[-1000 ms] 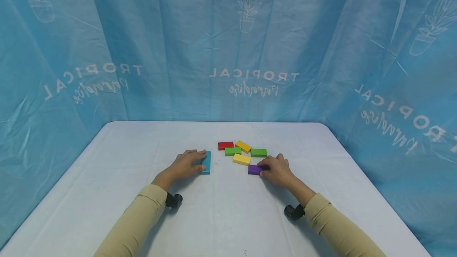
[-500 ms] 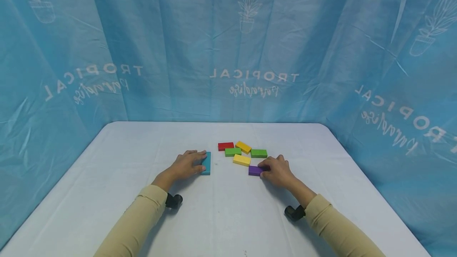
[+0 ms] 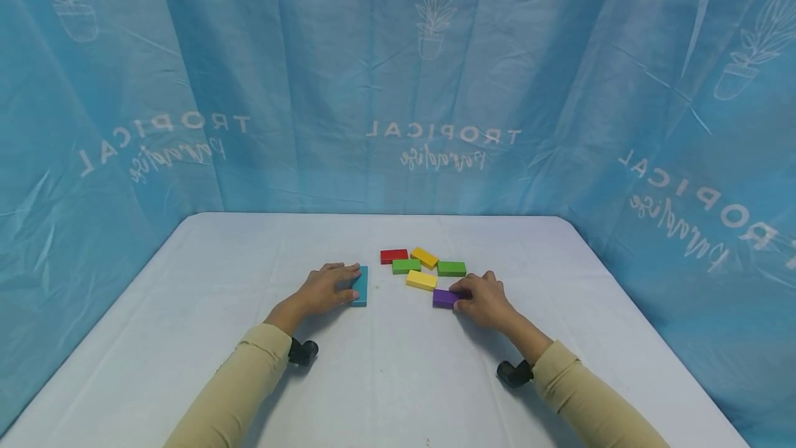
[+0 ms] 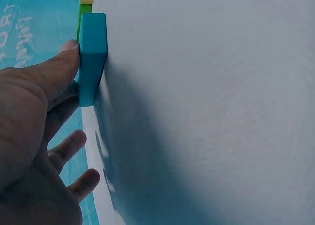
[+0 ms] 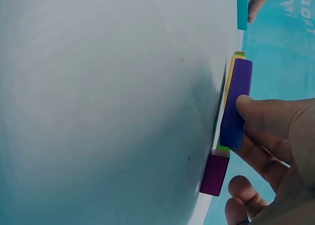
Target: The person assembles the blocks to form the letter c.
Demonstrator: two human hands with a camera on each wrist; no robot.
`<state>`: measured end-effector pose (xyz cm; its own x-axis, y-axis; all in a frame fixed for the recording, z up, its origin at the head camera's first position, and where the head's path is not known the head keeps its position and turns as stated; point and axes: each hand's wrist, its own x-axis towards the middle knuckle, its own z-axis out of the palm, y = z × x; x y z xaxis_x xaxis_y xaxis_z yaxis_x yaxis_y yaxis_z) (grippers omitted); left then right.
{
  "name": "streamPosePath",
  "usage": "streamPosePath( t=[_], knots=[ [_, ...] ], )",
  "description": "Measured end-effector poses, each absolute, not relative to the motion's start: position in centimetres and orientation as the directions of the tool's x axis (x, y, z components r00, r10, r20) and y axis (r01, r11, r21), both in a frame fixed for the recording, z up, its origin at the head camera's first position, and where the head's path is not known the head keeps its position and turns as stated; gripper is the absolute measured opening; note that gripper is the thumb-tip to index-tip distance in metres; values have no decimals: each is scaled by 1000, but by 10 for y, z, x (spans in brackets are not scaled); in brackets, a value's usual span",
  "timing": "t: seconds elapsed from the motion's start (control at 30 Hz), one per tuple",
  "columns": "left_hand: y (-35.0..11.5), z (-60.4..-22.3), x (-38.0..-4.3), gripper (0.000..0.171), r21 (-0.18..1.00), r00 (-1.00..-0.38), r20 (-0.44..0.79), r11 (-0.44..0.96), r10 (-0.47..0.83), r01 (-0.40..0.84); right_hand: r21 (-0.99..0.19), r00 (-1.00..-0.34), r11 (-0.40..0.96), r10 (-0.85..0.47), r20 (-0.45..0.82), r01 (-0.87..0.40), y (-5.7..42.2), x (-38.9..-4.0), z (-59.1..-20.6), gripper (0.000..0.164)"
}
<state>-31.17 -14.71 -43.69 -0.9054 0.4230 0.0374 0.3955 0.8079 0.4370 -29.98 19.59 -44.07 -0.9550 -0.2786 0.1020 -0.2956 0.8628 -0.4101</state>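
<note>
A long teal block (image 3: 361, 287) lies left of the other blocks, pointing away from me in the head view. My left hand (image 3: 323, 287) holds it with thumb and forefinger; in the left wrist view the other fingers are spread away from the teal block (image 4: 92, 60). At the right my right hand (image 3: 484, 299) pinches a purple block (image 3: 444, 299) between thumb and fingers. The right wrist view shows the thumb on the near face of the purple block (image 5: 237, 97). Beyond it is a magenta block (image 5: 215, 173), which my hand hides in the head view.
Between and beyond the hands lie a red block (image 3: 394, 256), a green block (image 3: 406, 266), a second green block (image 3: 451, 268), a yellow block (image 3: 421, 280) and another yellow block (image 3: 425, 258). All are on a white-covered table (image 3: 280, 240). A blue printed curtain (image 3: 398, 88) surrounds it.
</note>
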Motion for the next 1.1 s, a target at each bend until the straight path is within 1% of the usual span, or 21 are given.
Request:
streamPosePath(
  t=[0.23,0.47,0.7,1.1],
  knots=[
    [-147,-438,-309,56,440,-904,32,806,427,396,-414,-955,860,-279,106,-297,196,-295,-440,30],
    [-147,-440,-307,56,415,-899,43,811,435,413,-434,-960,857,-262,99,-279,193,-289,-438,30],
    [-147,-440,-304,57,403,-893,47,810,447,427,-443,-954,845,-277,117,-300,193,-283,-436,29],
    [-141,-437,-285,57,392,-906,55,825,421,407,-477,-954,828,-284,97,-295,190,-270,-434,28]
  ],
)
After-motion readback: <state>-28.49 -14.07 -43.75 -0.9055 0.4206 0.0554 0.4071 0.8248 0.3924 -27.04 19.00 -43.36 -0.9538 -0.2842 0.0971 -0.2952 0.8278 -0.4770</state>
